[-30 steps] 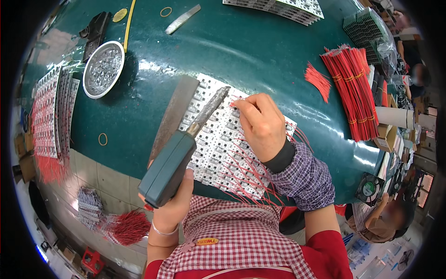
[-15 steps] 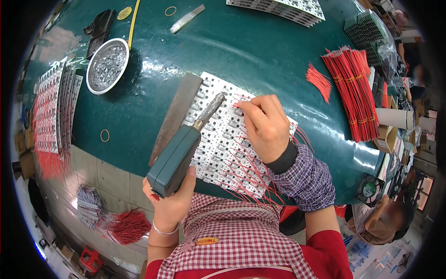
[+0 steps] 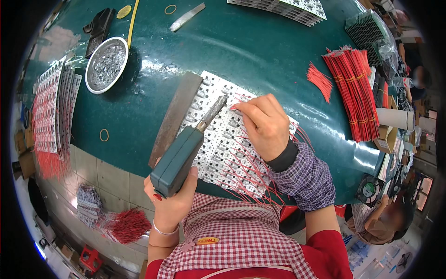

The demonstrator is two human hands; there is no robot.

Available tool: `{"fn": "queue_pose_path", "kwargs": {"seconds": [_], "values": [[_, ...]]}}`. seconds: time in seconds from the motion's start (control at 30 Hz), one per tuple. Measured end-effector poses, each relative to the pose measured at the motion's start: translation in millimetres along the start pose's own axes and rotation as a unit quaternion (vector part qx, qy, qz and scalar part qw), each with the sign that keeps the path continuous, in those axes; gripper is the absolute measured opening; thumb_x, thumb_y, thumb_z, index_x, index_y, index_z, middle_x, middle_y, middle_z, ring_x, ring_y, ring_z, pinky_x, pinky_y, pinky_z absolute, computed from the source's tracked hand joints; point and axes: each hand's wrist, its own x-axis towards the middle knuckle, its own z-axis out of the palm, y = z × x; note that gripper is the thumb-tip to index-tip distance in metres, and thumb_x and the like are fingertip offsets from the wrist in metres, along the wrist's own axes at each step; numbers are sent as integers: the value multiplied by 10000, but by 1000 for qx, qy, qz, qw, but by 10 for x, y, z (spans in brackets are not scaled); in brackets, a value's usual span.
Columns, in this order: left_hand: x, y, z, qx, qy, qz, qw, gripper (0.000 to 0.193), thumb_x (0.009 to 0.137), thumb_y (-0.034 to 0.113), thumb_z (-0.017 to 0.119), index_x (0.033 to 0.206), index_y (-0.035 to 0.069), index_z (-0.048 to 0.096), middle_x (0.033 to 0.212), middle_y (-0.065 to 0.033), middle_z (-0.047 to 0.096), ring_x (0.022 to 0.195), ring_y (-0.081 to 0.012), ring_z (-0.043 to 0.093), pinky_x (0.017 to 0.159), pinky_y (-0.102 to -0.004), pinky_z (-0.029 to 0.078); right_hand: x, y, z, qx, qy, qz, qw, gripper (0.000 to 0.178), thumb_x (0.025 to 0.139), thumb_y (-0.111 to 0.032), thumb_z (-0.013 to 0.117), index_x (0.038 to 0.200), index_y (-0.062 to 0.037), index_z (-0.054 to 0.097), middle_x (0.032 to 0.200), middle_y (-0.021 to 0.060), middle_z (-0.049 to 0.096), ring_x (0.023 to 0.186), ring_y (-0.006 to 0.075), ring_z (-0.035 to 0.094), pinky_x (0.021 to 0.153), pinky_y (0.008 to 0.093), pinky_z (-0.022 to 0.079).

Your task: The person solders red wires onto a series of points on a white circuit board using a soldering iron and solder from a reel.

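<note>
My left hand [image 3: 174,197] is wrapped round a dark green soldering gun [image 3: 176,158], its silvery tip pointing up and right over a white circuit board panel [image 3: 216,160]. With thumb and fingers pinched, my right hand [image 3: 268,124] holds a red wire [image 3: 233,107] at the panel's upper part, close to the tip. Whether wire and tip touch I cannot tell. Several red wires [image 3: 251,169] trail from the panel's lower right side. Along its left edge lies a flat dark bar [image 3: 179,116].
A white bowl of metal scraps [image 3: 125,56] stands at the far left. Wired panels [image 3: 49,111] overhang the left edge. Red wire bundles [image 3: 350,90] and a small wire pile [image 3: 319,81] lie right. More panels [image 3: 283,10] are stacked at the back. A person [image 3: 378,216] sits at right.
The soldering gun has shifted slightly right, its tip now a little lower and nearer the pinched wire. My right fingertips have moved slightly left and down.
</note>
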Motion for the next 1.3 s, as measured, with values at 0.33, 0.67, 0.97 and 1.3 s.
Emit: {"fn": "queue_pose_path", "kwargs": {"seconds": [0.33, 0.67, 0.97, 1.3], "values": [[-67, -48, -34, 10, -12, 8, 1000, 203, 763, -10, 809, 937, -39, 709, 867, -99, 716, 705, -166, 689, 649, -294, 534, 42, 10, -30, -19, -45, -1, 999, 231, 769, 72, 742, 965, -49, 742, 820, 81, 605, 769, 267, 605, 654, 384, 502], [-71, -42, -34, -4, -24, -3, 1000, 188, 774, -31, 778, 945, -46, 702, 875, -98, 701, 704, -154, 665, 648, -290, 523, 73, 5, -29, -34, -53, -25, 998, 250, 751, 81, 689, 962, -43, 738, 814, 77, 595, 773, 260, 604, 653, 379, 509], [-17, 60, -42, -7, -51, -22, 998, 172, 790, -45, 754, 949, -62, 693, 873, -94, 681, 710, -142, 641, 637, -279, 504, 97, -26, -44, -63, -69, -36, 995, 276, 710, 68, 682, 967, -21, 732, 824, 78, 592, 785, 256, 603, 655, 371, 515], [-70, 36, -68, 33, -34, 38, 998, 176, 780, -59, 751, 950, -63, 704, 866, -103, 691, 684, -149, 642, 625, -277, 517, 109, -39, -50, -75, -82, -50, 993, 269, 713, 44, 674, 971, -12, 730, 848, 85, 608, 803, 260, 605, 667, 376, 523]]}}
